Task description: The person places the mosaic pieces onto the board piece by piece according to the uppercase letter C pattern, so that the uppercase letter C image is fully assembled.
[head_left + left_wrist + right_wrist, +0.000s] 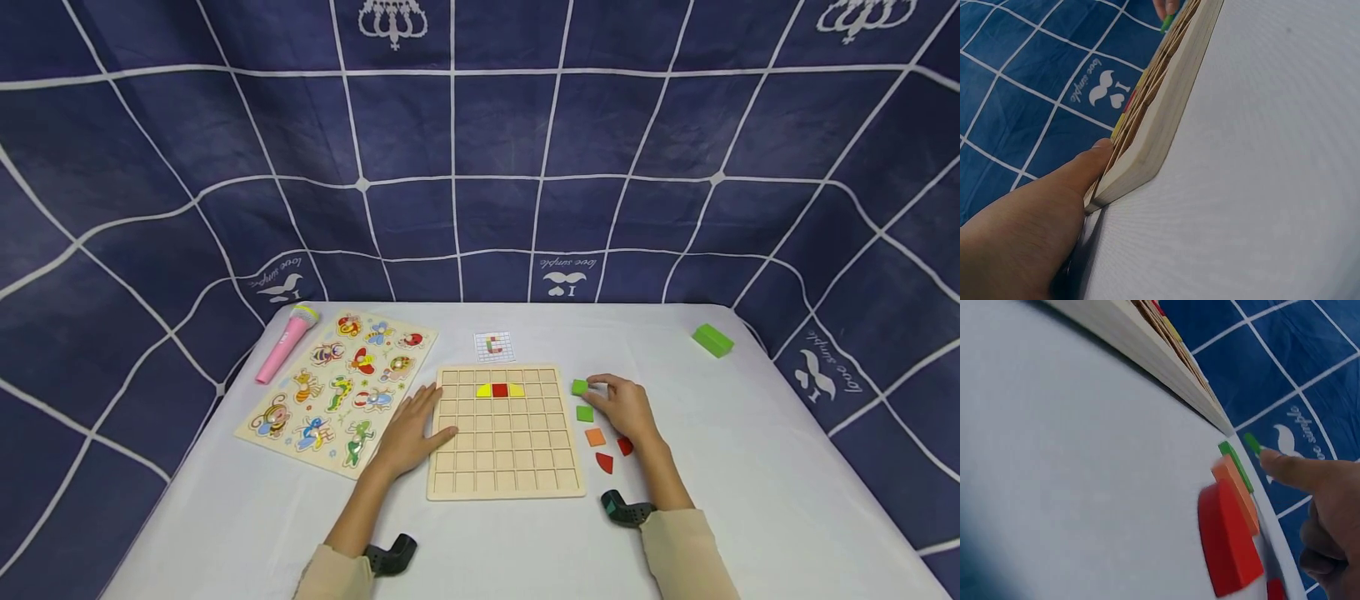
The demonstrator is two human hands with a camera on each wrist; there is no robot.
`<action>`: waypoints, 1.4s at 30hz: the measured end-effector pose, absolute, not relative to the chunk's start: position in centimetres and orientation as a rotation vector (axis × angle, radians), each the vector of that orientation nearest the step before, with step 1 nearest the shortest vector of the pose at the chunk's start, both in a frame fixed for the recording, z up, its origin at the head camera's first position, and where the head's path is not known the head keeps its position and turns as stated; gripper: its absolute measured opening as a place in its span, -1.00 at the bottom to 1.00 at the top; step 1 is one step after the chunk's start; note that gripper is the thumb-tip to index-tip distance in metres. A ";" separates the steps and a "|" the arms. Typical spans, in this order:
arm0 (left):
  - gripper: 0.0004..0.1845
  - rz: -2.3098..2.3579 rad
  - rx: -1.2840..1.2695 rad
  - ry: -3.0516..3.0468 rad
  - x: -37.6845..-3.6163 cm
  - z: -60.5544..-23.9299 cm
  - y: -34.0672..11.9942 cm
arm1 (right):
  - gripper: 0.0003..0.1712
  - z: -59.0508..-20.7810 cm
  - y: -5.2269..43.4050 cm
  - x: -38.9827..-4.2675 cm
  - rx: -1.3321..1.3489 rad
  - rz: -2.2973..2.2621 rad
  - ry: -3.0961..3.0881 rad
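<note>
A wooden grid board (pixel 506 433) lies on the white table, with a red square tile (pixel 500 390) between two yellow quarter-round pieces (pixel 483 391) in its upper rows. My left hand (pixel 408 433) rests on the board's left edge, fingers spread and thumb (pixel 1094 162) on top. Right of the board, my right hand (pixel 621 406) pinches a green square tile (pixel 580 387) between thumb and fingertips. Below it lie another green square tile (pixel 585 413), an orange square tile (pixel 595 437) and two red quarter-round pieces (pixel 604 463), one partly hidden by the right wrist.
A small pattern card (pixel 493 347) lies behind the board. To the left are an insect picture puzzle (pixel 337 392) and a pink toy microphone (pixel 287 343). Green blocks (pixel 712 340) stand at the far right, and a blue checked cloth (pixel 495 217) hangs behind the table.
</note>
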State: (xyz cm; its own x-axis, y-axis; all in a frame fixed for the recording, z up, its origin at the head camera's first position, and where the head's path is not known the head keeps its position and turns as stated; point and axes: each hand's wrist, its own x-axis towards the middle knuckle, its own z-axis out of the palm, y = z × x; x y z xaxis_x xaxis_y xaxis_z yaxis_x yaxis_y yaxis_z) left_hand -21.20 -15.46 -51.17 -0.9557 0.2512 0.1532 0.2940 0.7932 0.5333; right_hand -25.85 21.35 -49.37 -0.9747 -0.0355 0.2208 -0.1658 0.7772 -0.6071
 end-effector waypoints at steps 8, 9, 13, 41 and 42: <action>-0.14 -0.888 -0.444 -2.908 -21.2 -51.0 -15.5 | -0.65 -47.7 17.4 -25.6 0.325 1.022 -2.693; -0.14 -0.889 -0.446 -2.908 -21.2 -51.0 -15.5 | -0.64 -47.6 16.7 -25.5 0.341 1.033 -2.692; -0.14 -0.888 -0.448 -2.903 -21.2 -51.1 -15.4 | -0.67 -47.5 14.0 -25.2 0.418 1.059 -2.690; -0.15 -0.874 -0.449 -2.868 -21.1 -51.2 -15.4 | -0.65 -50.0 7.7 -24.9 0.615 0.986 -2.744; -0.15 -0.874 -0.450 -2.867 -21.1 -51.2 -15.4 | -0.65 -50.0 7.7 -24.9 0.613 0.978 -2.742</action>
State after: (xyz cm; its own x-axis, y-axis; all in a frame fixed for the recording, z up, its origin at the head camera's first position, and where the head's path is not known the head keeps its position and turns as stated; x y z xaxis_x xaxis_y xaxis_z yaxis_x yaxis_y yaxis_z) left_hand -21.08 -15.41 -51.19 -0.9499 0.2483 0.1899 0.3120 0.7901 0.5277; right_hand -24.90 7.71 -49.98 -0.9017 -0.3229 0.2876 -0.4320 0.7007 -0.5678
